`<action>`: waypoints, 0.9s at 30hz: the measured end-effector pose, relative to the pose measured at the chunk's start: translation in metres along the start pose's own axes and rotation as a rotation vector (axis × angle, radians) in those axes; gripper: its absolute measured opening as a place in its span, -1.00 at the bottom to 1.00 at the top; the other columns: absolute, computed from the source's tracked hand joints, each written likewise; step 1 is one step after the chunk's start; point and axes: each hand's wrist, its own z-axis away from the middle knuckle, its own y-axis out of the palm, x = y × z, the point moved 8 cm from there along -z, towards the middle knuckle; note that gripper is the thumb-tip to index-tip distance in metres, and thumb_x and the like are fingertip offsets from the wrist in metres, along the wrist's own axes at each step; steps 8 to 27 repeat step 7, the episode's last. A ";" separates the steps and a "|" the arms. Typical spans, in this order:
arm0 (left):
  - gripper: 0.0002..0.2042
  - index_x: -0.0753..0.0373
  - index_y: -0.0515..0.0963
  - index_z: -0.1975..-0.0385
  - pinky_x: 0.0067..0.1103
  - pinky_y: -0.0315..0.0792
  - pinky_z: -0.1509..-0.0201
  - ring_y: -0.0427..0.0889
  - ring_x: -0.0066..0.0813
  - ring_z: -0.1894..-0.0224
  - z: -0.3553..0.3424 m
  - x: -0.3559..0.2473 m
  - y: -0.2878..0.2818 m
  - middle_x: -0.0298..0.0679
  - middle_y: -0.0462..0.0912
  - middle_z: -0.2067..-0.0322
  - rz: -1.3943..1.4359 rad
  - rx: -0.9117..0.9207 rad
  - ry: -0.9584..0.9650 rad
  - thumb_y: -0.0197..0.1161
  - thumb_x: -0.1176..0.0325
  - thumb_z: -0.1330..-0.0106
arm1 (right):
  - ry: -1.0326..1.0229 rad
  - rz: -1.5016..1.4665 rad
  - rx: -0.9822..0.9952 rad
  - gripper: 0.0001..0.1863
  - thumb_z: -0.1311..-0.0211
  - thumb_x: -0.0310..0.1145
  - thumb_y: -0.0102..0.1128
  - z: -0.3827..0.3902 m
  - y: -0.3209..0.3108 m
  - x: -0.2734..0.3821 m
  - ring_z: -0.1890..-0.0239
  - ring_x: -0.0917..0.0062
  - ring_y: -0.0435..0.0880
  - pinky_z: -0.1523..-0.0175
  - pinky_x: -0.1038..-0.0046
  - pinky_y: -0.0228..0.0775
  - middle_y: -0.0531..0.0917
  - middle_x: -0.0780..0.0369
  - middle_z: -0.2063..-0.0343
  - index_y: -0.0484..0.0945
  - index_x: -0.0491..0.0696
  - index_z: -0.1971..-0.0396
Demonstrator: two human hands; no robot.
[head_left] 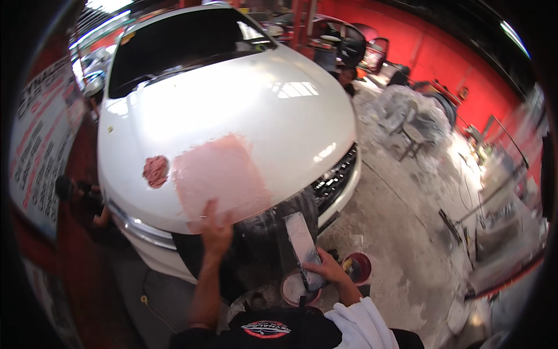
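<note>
In front of me is a white car's hood [232, 99] with a broad pink patch of body filler [224, 166] on its front part. A rough reddish-pink patch [156, 171] lies to its left. My left hand [216, 234] is at the lower edge of the broad patch, fingers stretched out and slightly blurred; whether they touch the surface I cannot tell. My right hand [326, 269] grips the lower end of a long, dust-covered sanding block [302, 241], held tilted in front of the grille. Black sheeting [250, 256] covers part of the car's front.
Below my right hand, a dark red bucket [357, 267] and a pinkish tub [293, 288] stand on the concrete floor [395, 232]. Crumpled clear plastic sheeting [407, 119] is heaped at the right. Another person [87, 200] is low beside the car's left side. A cable [152, 308] runs along the floor.
</note>
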 end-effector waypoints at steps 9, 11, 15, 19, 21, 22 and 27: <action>-0.36 0.37 0.52 -0.35 -0.24 0.33 -0.52 0.50 -0.11 -0.38 -0.243 0.246 -0.090 0.00 0.60 -0.32 -0.503 0.113 0.174 0.55 0.18 -0.35 | 0.052 0.267 -0.319 -0.16 -0.25 -0.01 0.58 0.080 -0.045 -0.049 -0.12 0.46 0.65 -0.28 0.36 0.46 0.70 0.17 -0.09 0.45 -0.10 -0.42; -0.36 0.37 0.52 -0.35 -0.24 0.33 -0.52 0.50 -0.11 -0.38 -0.243 0.246 -0.090 0.00 0.60 -0.32 -0.503 0.113 0.174 0.55 0.18 -0.35 | 0.052 0.267 -0.319 -0.16 -0.25 -0.01 0.58 0.080 -0.045 -0.049 -0.12 0.46 0.65 -0.28 0.36 0.46 0.70 0.17 -0.09 0.45 -0.10 -0.42; -0.36 0.37 0.52 -0.35 -0.24 0.33 -0.52 0.50 -0.11 -0.38 -0.243 0.246 -0.090 0.00 0.60 -0.32 -0.503 0.113 0.174 0.55 0.18 -0.35 | 0.052 0.267 -0.319 -0.16 -0.25 -0.01 0.58 0.080 -0.045 -0.049 -0.12 0.46 0.65 -0.28 0.36 0.46 0.70 0.17 -0.09 0.45 -0.10 -0.42; -0.36 0.37 0.52 -0.35 -0.24 0.33 -0.52 0.50 -0.11 -0.38 -0.243 0.246 -0.090 0.00 0.60 -0.32 -0.503 0.113 0.174 0.55 0.18 -0.35 | 0.052 0.267 -0.319 -0.16 -0.25 -0.01 0.58 0.080 -0.045 -0.049 -0.12 0.46 0.65 -0.28 0.36 0.46 0.70 0.17 -0.09 0.45 -0.10 -0.42; -0.36 0.37 0.52 -0.35 -0.24 0.33 -0.52 0.50 -0.11 -0.38 -0.243 0.246 -0.090 0.00 0.60 -0.32 -0.503 0.113 0.174 0.55 0.18 -0.35 | 0.052 0.267 -0.319 -0.16 -0.25 -0.01 0.58 0.080 -0.045 -0.049 -0.12 0.46 0.65 -0.28 0.36 0.46 0.70 0.17 -0.09 0.45 -0.10 -0.42; -0.36 0.37 0.52 -0.35 -0.24 0.33 -0.52 0.50 -0.11 -0.38 -0.243 0.246 -0.090 0.00 0.60 -0.32 -0.503 0.113 0.174 0.55 0.18 -0.35 | 0.052 0.267 -0.319 -0.16 -0.25 -0.01 0.58 0.080 -0.045 -0.049 -0.12 0.46 0.65 -0.28 0.36 0.46 0.70 0.17 -0.09 0.45 -0.10 -0.42; -0.36 0.37 0.52 -0.35 -0.24 0.33 -0.52 0.50 -0.11 -0.38 -0.243 0.246 -0.090 0.00 0.60 -0.32 -0.503 0.113 0.174 0.55 0.18 -0.35 | 0.052 0.267 -0.319 -0.16 -0.25 -0.01 0.58 0.080 -0.045 -0.049 -0.12 0.46 0.65 -0.28 0.36 0.46 0.70 0.17 -0.09 0.45 -0.10 -0.42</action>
